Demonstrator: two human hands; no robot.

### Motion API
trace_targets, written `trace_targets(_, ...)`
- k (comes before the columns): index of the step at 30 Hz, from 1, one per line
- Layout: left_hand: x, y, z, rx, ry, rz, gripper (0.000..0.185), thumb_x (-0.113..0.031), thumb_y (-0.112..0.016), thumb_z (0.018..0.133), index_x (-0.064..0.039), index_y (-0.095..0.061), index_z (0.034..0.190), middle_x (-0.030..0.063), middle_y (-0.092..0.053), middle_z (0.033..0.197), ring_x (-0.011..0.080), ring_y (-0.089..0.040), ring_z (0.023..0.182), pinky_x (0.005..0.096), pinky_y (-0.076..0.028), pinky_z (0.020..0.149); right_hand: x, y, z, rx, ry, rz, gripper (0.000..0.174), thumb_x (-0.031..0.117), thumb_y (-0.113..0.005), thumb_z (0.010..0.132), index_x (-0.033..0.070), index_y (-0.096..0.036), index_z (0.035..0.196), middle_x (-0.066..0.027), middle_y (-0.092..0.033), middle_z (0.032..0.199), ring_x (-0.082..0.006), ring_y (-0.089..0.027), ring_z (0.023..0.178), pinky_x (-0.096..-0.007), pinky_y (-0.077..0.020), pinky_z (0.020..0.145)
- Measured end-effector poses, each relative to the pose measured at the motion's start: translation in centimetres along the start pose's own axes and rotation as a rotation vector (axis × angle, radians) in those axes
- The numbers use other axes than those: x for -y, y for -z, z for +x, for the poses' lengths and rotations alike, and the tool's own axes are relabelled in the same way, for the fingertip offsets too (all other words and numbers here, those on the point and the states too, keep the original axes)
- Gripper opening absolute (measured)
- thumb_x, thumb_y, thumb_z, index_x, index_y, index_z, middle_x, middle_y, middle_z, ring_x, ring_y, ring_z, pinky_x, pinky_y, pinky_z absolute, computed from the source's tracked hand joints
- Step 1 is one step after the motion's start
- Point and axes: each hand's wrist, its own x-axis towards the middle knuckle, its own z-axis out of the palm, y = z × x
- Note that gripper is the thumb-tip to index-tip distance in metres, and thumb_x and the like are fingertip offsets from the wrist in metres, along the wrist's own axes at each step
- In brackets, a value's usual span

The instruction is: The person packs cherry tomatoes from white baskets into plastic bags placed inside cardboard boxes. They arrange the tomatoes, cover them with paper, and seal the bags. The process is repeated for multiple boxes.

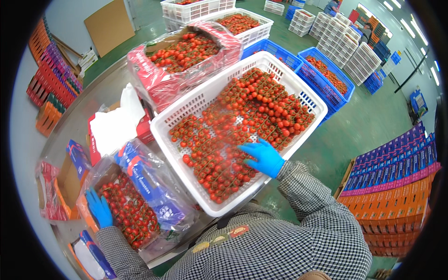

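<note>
A white plastic crate [213,209] stands before me, with cherry tomatoes on the vine [280,115] heaped deepest at its far right part. My right hand [262,157], in a blue glove, is over the crate's near right side, fingers spread, with nothing seen in it. At the left, my blue-gloved left hand [99,207] rests at the left edge of a plastic-lined cardboard box, its fingers apart. Vine tomatoes [129,210] fill that box, and its blue printed flap [143,178] stands beside the crate.
Beyond the crate are a red plastic-wrapped tomato box [157,84] and blue crates [325,77]. White paper [113,129] lies on the metal table [101,85]. Empty cartons [68,178] sit at the left. Stacked cartons [388,196] stand at the right; people [366,32] are far off.
</note>
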Motion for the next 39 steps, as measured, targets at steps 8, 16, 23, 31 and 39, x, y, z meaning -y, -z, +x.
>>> trace_targets(8, -6.2, 3.9, 3.3, 0.302, -0.038, 0.128, 0.06, -0.02, -0.057, 0.09, -0.001, -0.034, 0.142, 0.0217, -0.032, 0.148, 0.0356, -0.029, 0.137, 0.0433, -0.023, 0.113, -20.6, 9.9, -1.1, -0.27, -0.611, -0.028, 0.048, 0.017, -0.057, 0.087, 0.005, -0.047, 0.132, -0.0224, -0.057, 0.119, -0.0363, -0.056, 0.109, -0.0431, -0.0455, 0.094)
trace_targets(16, -41.2, 2.8, 8.0, 0.164, -0.589, -0.864, 0.039, -0.011, -0.06, 0.086, -0.009, -0.059, 0.124, 0.0131, -0.051, 0.134, 0.0277, -0.044, 0.128, 0.0397, -0.032, 0.109, -27.8, 11.2, 7.8, -0.05, -0.4, -0.049, 0.057, 0.033, -0.056, 0.089, 0.01, -0.042, 0.139, -0.0172, -0.051, 0.131, -0.0327, -0.054, 0.115, -0.0425, -0.0434, 0.099)
trace_targets(23, -64.5, -1.6, 11.1, 0.351, -0.716, -0.925, 0.037, -0.006, -0.051, 0.089, -0.012, -0.058, 0.125, 0.0124, -0.048, 0.137, 0.0285, -0.043, 0.129, 0.0391, -0.034, 0.109, -23.3, 10.3, 12.0, -0.141, -0.365, -0.202, 0.054, 0.026, -0.076, 0.07, 0.007, -0.052, 0.115, -0.0141, -0.062, 0.1, -0.034, -0.059, 0.101, -0.0435, -0.0411, 0.096)
trace_targets(31, -71.5, -5.4, 11.2, 0.254, -0.827, -1.02, 0.07, -0.013, -0.065, 0.08, -0.02, -0.036, 0.144, 0.0146, -0.035, 0.146, 0.0331, -0.036, 0.132, 0.0445, -0.03, 0.111, -15.1, 7.4, 4.1, 0.113, 0.159, 0.013, 0.021, 0.014, -0.061, 0.076, 0.01, -0.056, 0.097, -0.0115, -0.057, 0.082, -0.0311, -0.062, 0.069, -0.0449, -0.051, 0.061)
trace_targets(39, -69.6, -3.0, 10.6, 0.459, -0.655, -0.843, 0.055, -0.015, -0.068, 0.077, -0.014, -0.05, 0.129, 0.0123, -0.048, 0.112, 0.0307, -0.049, 0.11, 0.0433, -0.043, 0.094, -18.6, 10.8, 7.1, 0.188, 0.109, -0.117, 0.021, 0.022, -0.064, 0.079, 0.009, -0.064, 0.096, -0.0118, -0.063, 0.097, -0.0297, -0.064, 0.083, -0.0409, -0.0519, 0.069)
